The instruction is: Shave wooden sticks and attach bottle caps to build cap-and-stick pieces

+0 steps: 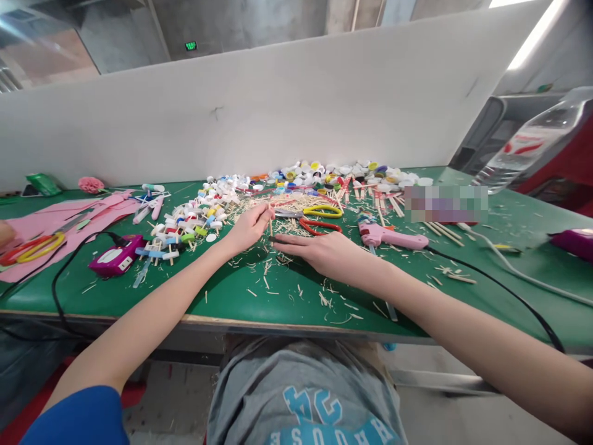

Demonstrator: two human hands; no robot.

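Observation:
My left hand (250, 227) is pinched on a thin wooden stick (271, 224) that stands nearly upright over the green table (259, 296). My right hand (324, 250) lies flat beside it, fingers stretched out, pressing on a small dark piece (274, 239) at the stick's foot. Just beyond the hands lie yellow-handled scissors (319, 211) and red-handled scissors (317, 226). A pink glue gun (389, 236) rests to the right of my right hand.
Bottle caps (333, 173) and cap-and-stick pieces (189, 222) are heaped at the back, with wood shavings (278, 207) scattered around. A magenta power strip (115, 256) with black cable and pink sheets (60, 219) lie left. A plastic bottle (532, 145) stands far right. A white partition (278, 105) backs the table.

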